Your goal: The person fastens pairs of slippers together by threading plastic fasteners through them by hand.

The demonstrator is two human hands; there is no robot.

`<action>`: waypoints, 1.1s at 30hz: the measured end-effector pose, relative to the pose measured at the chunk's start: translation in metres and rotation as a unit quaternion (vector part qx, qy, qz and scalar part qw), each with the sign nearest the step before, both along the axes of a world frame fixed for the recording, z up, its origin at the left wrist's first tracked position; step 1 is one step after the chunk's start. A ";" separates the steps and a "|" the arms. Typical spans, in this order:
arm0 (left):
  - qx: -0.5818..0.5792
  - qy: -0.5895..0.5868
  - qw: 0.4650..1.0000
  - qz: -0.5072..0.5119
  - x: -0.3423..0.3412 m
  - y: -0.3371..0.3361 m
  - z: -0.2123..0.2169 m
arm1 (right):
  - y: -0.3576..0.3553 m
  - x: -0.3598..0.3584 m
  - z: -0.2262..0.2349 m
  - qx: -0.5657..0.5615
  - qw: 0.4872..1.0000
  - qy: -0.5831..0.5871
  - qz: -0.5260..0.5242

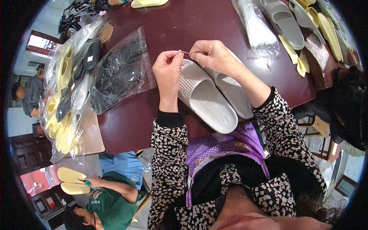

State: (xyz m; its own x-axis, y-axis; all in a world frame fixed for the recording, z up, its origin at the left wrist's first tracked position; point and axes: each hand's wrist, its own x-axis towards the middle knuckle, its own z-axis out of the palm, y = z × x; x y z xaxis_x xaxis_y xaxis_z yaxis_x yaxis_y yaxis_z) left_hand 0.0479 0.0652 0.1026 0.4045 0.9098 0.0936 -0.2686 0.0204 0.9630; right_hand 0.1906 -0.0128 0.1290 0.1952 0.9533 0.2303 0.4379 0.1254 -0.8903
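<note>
A thin pale strand (pixel 184 52) stretches between my two hands above the table. One end is pinched between the thumb and fingertips of my left hand (pixel 168 69). The fingers of my right hand (pixel 211 55) close on its other end. Under and just in front of my hands lies a pair of light grey slide sandals, side by side with their heels toward me. The left slide (pixel 211 103) shows its ribbed strap and raised lettering in the footbed. My right hand and forearm partly cover the right slide (pixel 237 92).
Bagged black slippers (pixel 122 74) and a pile of bagged yellow, black and grey slippers (pixel 67 99) lie left. A plastic bag of white strands (pixel 260 30), grey slides (pixel 285 23) and yellow slippers (pixel 329 34) are far right. Lower left, a person (pixel 115 199) holds yellow slippers (pixel 73 180).
</note>
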 end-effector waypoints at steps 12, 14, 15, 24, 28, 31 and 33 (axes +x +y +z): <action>0.026 0.014 1.000 0.010 0.001 0.001 0.000 | 0.002 0.001 0.003 -0.023 0.999 -0.004 -0.021; 0.053 0.032 0.998 0.013 0.002 -0.001 -0.002 | 0.001 0.002 0.001 -0.018 1.000 -0.009 -0.023; 0.067 0.042 0.997 0.014 0.003 -0.001 -0.003 | 0.001 0.002 0.000 -0.018 1.000 -0.009 -0.024; -0.118 -0.084 0.983 -0.113 -0.002 0.007 0.000 | -0.001 0.001 0.003 -0.013 1.000 -0.002 -0.020; -0.119 -0.070 0.984 -0.109 -0.003 0.006 -0.001 | 0.000 0.002 0.002 -0.006 1.000 -0.011 -0.008; -0.118 -0.073 0.982 -0.129 -0.001 0.007 -0.002 | 0.000 0.005 -0.001 0.016 0.999 -0.038 -0.006; -0.113 -0.068 0.983 -0.129 -0.001 0.007 -0.003 | 0.001 0.005 -0.001 0.018 0.999 -0.040 -0.003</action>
State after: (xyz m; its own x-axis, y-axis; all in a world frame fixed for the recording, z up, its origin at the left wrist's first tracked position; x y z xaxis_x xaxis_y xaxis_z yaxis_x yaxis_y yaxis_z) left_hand 0.0470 0.0720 0.1000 0.6222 0.7822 -0.0311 -0.3516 0.3147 0.8817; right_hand 0.1952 -0.0120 0.1278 0.1796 0.9431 0.2797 0.5088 0.1543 -0.8470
